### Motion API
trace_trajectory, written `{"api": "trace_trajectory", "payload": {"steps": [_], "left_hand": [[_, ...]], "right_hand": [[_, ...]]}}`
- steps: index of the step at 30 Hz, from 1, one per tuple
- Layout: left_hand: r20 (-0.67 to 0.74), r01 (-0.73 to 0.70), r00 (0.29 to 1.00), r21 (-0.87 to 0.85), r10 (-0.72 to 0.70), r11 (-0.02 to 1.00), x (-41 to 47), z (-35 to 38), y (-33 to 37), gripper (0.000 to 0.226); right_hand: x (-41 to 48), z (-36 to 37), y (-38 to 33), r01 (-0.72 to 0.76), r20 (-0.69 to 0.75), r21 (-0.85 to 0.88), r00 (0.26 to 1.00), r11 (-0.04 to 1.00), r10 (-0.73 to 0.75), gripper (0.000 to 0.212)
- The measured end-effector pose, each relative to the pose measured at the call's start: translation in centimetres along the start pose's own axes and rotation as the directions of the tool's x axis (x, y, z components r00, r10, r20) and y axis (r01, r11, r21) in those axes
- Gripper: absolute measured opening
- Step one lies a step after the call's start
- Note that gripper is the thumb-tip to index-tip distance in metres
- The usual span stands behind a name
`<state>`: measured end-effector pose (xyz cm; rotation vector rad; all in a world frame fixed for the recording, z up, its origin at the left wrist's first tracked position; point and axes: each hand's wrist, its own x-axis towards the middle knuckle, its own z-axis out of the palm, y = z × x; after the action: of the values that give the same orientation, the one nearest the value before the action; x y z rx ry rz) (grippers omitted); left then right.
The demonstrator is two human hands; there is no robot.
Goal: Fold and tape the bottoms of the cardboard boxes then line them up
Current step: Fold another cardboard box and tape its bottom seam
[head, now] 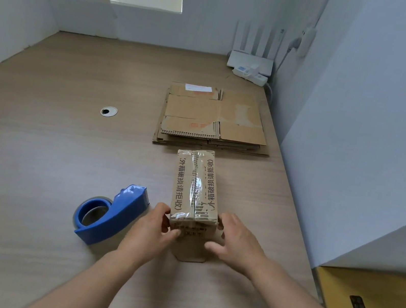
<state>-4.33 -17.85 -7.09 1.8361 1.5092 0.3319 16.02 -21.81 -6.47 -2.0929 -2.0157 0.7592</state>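
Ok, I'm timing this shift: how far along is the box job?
One taped box looks done: clear tape runs along its folded seam. The left hand and right hand hold it, not yet placed. The stack of flat boxes behind is still to fold; the tape dispenser lies nearby.

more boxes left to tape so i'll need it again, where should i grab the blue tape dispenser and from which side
Probably the blue tape dispenser by its broad body between roll and cutter, from above with the left hand, which holds the taped box right beside it. Its narrow cutter end points away from you.
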Motion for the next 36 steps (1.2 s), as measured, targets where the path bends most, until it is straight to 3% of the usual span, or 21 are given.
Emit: {"api": "trace_trajectory", "payload": {"steps": [3,5,8,12,19,23,31,34,36], "left_hand": [[0.048,-0.023,0.999,-0.046,0.025,0.999,-0.2,-1.0,-0.3,0.039],[0.052,-0.033,0.998,-0.019,0.034,0.999,-0.1,-1.4,-0.1,0.032],[0.047,-0.039,0.998,0.080,0.036,0.996,0.4,-1.5,0.3,0.016],[0.044,-0.027,0.999,0.180,0.020,0.983,0.7,-1.2,0.6,0.014],[0.015,-0.003,1.000,0.195,0.000,0.981,0.7,-1.0,0.3,0.011],[0.030,-0.017,1.000,0.211,0.010,0.977,0.8,-1.1,0.5,0.011],[0.063,-0.044,0.998,0.262,0.029,0.964,1.1,-1.1,1.1,0.005],[0.052,-0.045,0.998,0.265,0.033,0.963,1.2,-1.1,1.1,0.005],[0.046,-0.039,0.999,0.262,0.028,0.964,1.2,-1.2,1.0,0.006]], "right_hand": [[-0.3,-1.3,1.2,0.076,-0.011,0.054,0.997,0.996,-0.075,0.026],[0.2,-2.0,1.1,0.099,-0.039,0.018,0.994,0.995,-0.098,0.017],[0.9,-2.5,0.4,0.122,-0.044,-0.064,0.991,0.990,-0.125,0.016],[1.6,-2.1,0.0,0.112,-0.038,-0.217,0.992,0.970,-0.123,0.026],[1.0,-2.7,0.6,0.134,-0.008,-0.040,0.991,0.990,-0.134,0.002],[1.4,-2.9,1.2,0.175,-0.081,0.010,0.982,0.985,-0.174,0.017],[2.3,-1.8,0.9,0.226,-0.109,-0.237,0.960,0.945,-0.257,0.040],[2.4,-2.1,0.6,0.193,-0.040,-0.211,0.978,0.958,-0.206,0.015],[2.5,-2.6,0.6,0.200,0.030,-0.167,0.980,0.965,-0.198,0.014]]}}
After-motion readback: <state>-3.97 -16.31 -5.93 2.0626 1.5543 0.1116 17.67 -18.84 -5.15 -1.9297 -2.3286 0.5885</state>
